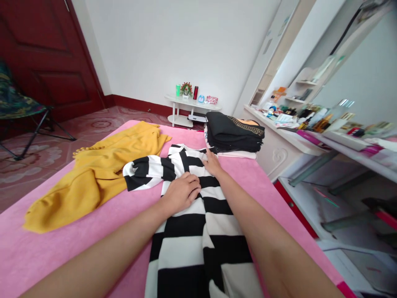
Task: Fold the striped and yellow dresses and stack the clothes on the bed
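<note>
fabric in broad black and white bands, a long striped garment [182, 225], lies lengthwise on a pink cover [256, 186], its neckline [181, 147] at the far end and its lower part running off the near edge of the view. one sleeve [155, 167] lies out to the left, its end touching or just overlapping a yellow garment [105, 169] that is spread loosely in soft folds.

the left hand [183, 191] rests palm down on the upper middle of the striped garment, fingers close together and slightly bent; i cannot tell whether they pinch any cloth underneath. the right hand [213, 164] is farther forward, at the garment's right shoulder edge, with the forefinger stretched ahead and the thumb apart from it; whether it grips the fabric, i cannot tell.

just beyond the right hand sits a stack of folded clothes [234, 134], mostly dark. by the wall, a low white table [192, 102] bears a green cup [178, 90], a potted plant [186, 89] and a red flask [195, 92]. a dressing table [268, 153] crowded with bottles stands on the right.
</note>
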Tool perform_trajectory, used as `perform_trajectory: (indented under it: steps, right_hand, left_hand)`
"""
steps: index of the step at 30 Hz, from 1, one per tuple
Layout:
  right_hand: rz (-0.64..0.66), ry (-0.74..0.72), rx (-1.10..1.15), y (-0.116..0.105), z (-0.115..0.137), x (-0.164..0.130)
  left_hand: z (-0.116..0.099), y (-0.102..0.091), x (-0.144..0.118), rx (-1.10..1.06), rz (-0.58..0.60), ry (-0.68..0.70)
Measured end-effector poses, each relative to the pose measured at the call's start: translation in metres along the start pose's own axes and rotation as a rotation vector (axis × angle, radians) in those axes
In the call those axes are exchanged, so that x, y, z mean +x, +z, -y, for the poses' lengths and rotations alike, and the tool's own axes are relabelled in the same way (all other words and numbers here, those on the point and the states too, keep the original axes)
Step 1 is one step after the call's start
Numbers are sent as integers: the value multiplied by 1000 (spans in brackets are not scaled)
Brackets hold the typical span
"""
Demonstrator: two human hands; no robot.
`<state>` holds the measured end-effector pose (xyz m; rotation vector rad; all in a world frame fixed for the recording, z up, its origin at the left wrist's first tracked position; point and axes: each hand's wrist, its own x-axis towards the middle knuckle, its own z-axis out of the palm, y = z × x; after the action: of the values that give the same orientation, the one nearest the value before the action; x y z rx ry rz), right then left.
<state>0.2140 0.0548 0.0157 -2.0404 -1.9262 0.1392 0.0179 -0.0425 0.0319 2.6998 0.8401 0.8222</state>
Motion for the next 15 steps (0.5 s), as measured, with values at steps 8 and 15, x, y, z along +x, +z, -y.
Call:
perform_trajectory:
  steps: [8,15]
  right_hand:
    - [69,-61,-11,-2,19,-70]
    - [-18,-61,-49,0,19,-77]
  left_hand:
    - [-5,-9,-17,-41,-32,43]
    - [30,-95,-74,353,-174,-392]
